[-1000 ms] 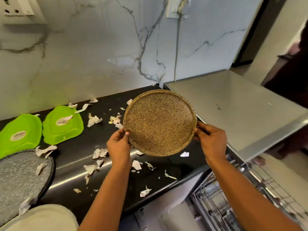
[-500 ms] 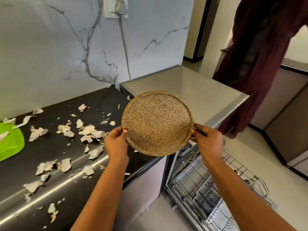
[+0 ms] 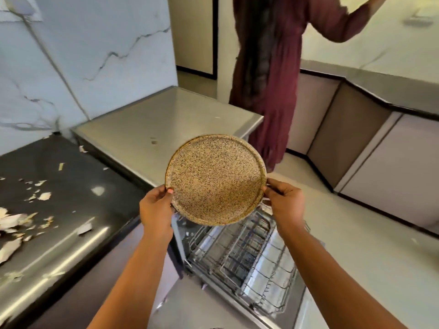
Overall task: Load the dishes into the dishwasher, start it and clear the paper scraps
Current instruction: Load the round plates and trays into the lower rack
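Brown plate [image 3: 215, 179] between left grip [image 3: 155, 210] and right grip [image 3: 285, 205]

Speckled, matt plate [image 3: 215, 179]. Below plate, shiny metal wire rack [image 3: 249, 252]. Left of plate, glossy black counter [image 3: 78, 205], torn paper scraps [image 3: 11, 220].

One plate [image 3: 215, 179]; two hands [image 3: 155, 210] [image 3: 285, 205]; one dishwasher rack [image 3: 249, 257]; one bystander [image 3: 266, 79]; paper scraps [image 3: 45, 195], dozen-plus.
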